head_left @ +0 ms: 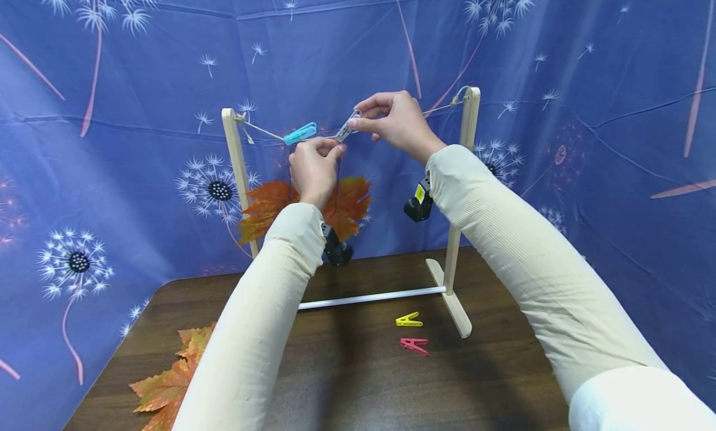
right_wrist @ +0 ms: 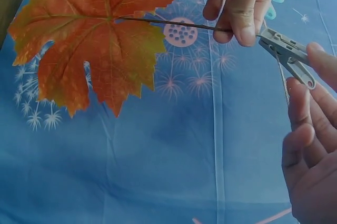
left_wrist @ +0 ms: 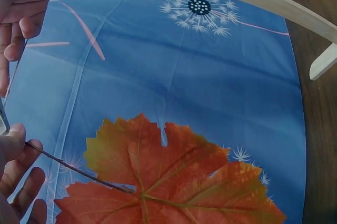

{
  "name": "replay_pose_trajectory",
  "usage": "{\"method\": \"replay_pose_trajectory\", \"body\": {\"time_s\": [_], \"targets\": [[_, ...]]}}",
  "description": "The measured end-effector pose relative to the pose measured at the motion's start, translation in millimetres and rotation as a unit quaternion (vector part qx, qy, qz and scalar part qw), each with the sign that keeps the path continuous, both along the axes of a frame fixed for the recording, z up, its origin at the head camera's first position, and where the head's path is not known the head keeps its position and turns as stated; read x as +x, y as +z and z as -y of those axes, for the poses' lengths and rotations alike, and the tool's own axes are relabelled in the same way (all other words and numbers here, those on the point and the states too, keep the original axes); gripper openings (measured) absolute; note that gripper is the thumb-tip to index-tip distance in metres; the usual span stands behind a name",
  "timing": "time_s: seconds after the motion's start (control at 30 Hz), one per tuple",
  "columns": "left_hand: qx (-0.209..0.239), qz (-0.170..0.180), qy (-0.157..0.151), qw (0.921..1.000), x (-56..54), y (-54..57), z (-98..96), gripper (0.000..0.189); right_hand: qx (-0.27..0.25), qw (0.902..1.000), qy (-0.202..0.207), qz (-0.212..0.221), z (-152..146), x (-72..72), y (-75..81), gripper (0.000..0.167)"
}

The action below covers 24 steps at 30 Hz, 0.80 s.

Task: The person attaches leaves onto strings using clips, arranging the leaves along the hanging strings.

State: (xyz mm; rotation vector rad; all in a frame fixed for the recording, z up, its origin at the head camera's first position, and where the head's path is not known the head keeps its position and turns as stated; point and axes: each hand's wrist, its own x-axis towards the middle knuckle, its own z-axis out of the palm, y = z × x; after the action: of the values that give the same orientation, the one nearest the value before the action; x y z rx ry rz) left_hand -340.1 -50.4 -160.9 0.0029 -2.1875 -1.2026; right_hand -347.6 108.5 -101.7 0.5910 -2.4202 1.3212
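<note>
My left hand (head_left: 316,170) pinches the thin stem of an orange leaf (right_wrist: 100,29) at the string. In the right wrist view, a grey clothespin (right_wrist: 287,53) is pinched between the thumb and fingers of my right hand (head_left: 399,120), its tip at the stem and string beside my left fingertips. Whether the tip has clamped the stem cannot be told. A blue clothespin (head_left: 300,134) sits on the string (head_left: 263,131) just left of my hands. Below it another orange leaf (head_left: 268,204) hangs, partly hidden by my left wrist.
A wooden frame with a right post (head_left: 470,126) and left post (head_left: 235,151) carries the string. A white rod (head_left: 371,299) runs low between them. On the table (head_left: 380,387) lie a yellow clothespin (head_left: 409,319), a red clothespin (head_left: 414,346) and leaves (head_left: 170,381) at left.
</note>
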Motion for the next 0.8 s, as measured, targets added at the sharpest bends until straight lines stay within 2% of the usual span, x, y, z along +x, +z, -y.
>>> {"method": "replay_pose_trajectory", "body": {"time_s": [0.4, 0.63, 0.8], "targets": [[-0.019, 0.003, -0.033, 0.9992, 12.1, -2.9, 7.3, 0.024, 0.058, 0.9975, 0.006, 0.039, -8.4, 13.3, 4.8, 0.051], [-0.022, 0.001, -0.045, 0.9987, 17.8, -5.0, 12.1, 0.024, 0.079, 0.9966, -0.012, 0.019, -14.8, 21.2, 5.5, 0.053], [-0.018, -0.009, -0.073, 0.9971, 24.5, -8.3, 16.6, 0.025, 0.068, 0.9975, -0.014, 0.011, -18.0, 27.0, 4.6, 0.051]]}}
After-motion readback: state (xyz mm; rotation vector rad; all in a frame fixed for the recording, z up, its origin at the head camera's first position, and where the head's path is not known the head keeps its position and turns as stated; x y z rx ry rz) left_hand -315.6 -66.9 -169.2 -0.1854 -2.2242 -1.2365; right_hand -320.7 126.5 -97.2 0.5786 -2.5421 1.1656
